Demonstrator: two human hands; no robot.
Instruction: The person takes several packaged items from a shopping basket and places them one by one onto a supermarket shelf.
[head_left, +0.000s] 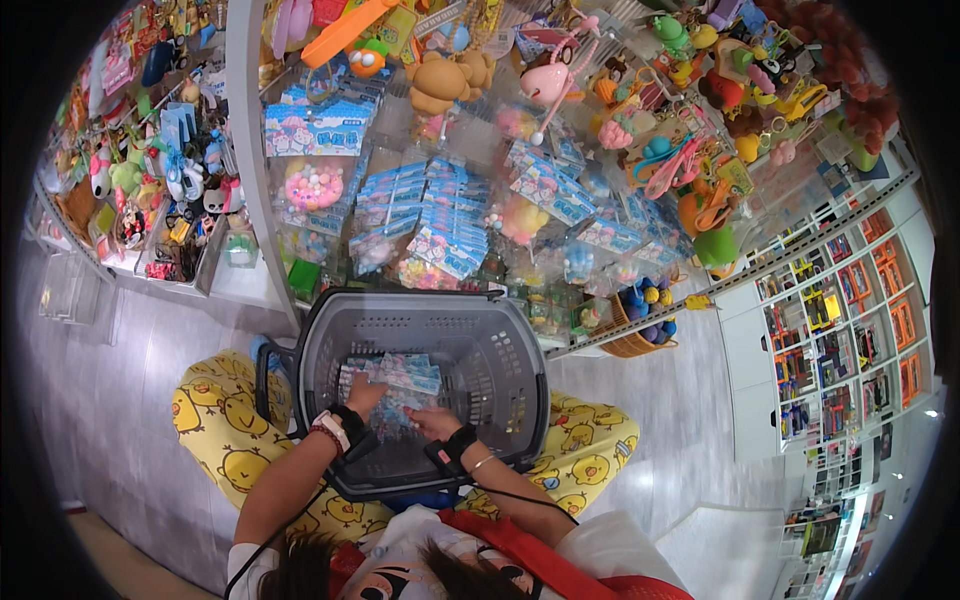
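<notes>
A grey plastic shopping basket (424, 315) with a black rim stands between my knees. Inside it lie several clear-bagged toys (411, 373) with blue-and-white header cards. My left hand (365, 394) grips the left side of these packs, its fingers over the cards. From the right, my right hand (435, 423) pinches the lower part of the clear bags with thumb and fingertips. Small pastel pieces show blurred through the plastic between both hands. The fingers hide part of the packs.
In front hang similar blue-carded toy packs (450, 225) on a display rack. Plush keychains (442, 82) hang above them. A wicker basket of balls (637, 322) stands right of the shopping basket. A grey upright post (259, 150) rises at the left. White shelves (840, 322) line the right.
</notes>
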